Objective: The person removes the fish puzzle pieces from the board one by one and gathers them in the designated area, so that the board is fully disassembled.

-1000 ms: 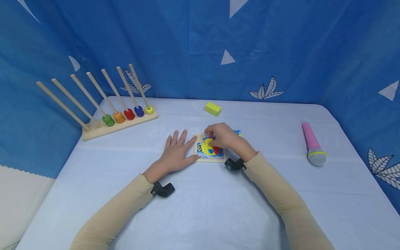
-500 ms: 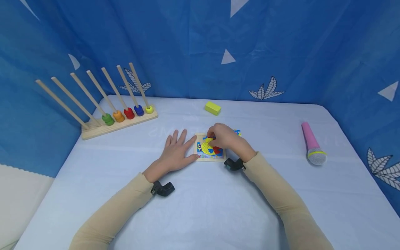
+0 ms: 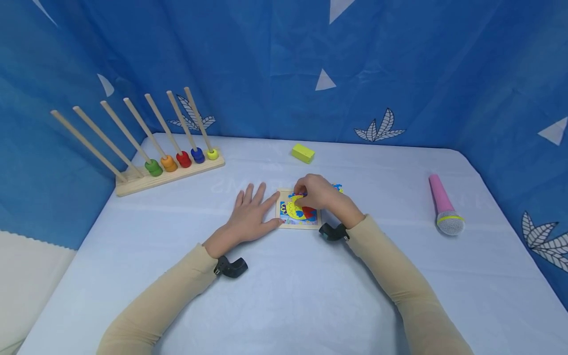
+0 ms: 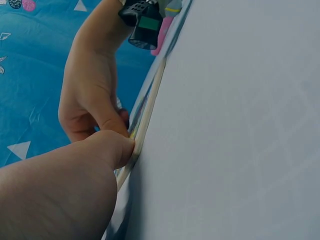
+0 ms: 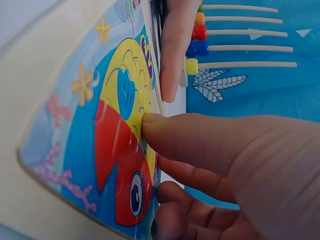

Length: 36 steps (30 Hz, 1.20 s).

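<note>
A small square jigsaw board (image 3: pixel 298 227) with a pale wooden frame lies mid-table, showing a yellow and red fish against a blue sea. My left hand (image 3: pixel 248 217) is spread flat at its left side, with thumb and index fingertip at the frame. My right hand (image 3: pixel 320 193) reaches over the board's upper right, its thumb and curled fingers pinching a yellow puzzle piece (image 5: pixel 146 106) of the fish's body. In the right wrist view the thumb lies on the yellow face, and the other fingers bend behind it, partly hidden. The red fish head (image 5: pixel 109 142) lies beside the thumb.
Another blue and yellow puzzle piece (image 3: pixel 338 188) shows just behind my right wrist. A yellow-green block (image 3: pixel 303 153) sits farther back. The wooden bead rack (image 3: pixel 177 175) with tall pegs stands at back left; a pink toy microphone (image 3: pixel 441 199) lies at right.
My right fingers have shifted slightly at the board's top, and a yellow edge shows more by the thumb. The left hand stays in place.
</note>
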Motion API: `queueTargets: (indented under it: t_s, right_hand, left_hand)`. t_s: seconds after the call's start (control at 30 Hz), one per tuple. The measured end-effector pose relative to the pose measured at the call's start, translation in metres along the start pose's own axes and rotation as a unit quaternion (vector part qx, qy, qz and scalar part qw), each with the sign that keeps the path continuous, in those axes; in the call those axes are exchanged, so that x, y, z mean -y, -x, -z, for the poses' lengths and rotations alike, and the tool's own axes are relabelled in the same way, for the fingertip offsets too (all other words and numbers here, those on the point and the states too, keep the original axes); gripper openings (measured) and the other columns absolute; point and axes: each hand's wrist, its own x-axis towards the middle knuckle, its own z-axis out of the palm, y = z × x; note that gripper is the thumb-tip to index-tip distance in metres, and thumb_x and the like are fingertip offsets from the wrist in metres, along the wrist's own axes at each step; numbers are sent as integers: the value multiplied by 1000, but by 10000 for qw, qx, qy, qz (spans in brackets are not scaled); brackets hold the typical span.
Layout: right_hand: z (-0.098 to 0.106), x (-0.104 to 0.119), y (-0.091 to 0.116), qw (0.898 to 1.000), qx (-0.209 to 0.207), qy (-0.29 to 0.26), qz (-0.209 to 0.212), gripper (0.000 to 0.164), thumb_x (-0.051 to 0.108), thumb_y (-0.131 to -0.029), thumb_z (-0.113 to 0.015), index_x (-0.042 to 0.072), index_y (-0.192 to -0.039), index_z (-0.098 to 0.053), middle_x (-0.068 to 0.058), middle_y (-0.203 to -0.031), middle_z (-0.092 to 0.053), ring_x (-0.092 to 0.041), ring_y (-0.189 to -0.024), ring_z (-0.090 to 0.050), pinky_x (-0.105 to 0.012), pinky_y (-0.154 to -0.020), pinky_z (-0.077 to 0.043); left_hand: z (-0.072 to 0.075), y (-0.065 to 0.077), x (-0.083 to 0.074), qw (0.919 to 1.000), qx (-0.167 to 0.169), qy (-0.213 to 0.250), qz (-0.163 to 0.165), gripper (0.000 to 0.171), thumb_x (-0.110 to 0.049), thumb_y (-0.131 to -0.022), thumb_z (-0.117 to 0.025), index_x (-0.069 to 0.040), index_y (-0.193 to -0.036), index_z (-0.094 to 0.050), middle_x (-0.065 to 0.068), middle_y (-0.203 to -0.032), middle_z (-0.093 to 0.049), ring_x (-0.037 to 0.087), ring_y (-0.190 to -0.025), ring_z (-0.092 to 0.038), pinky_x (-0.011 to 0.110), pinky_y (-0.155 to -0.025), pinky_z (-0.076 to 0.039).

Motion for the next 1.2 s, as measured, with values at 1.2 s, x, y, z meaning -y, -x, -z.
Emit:
queueTargets:
  t_s: [1.2]
  right_hand:
    - [4, -5, 3, 9990, 96, -54, 436, 26, 16, -94, -74, 14, -119, -70, -8, -110, -72, -23, -97, -62, -33, -86, -58]
  left_hand:
    - [1, 1, -1, 10000, -38, 11, -50, 77, -58, -96, -52, -22, -162, -32, 20, -172, -11, 50, -158, 2, 69, -123, -3]
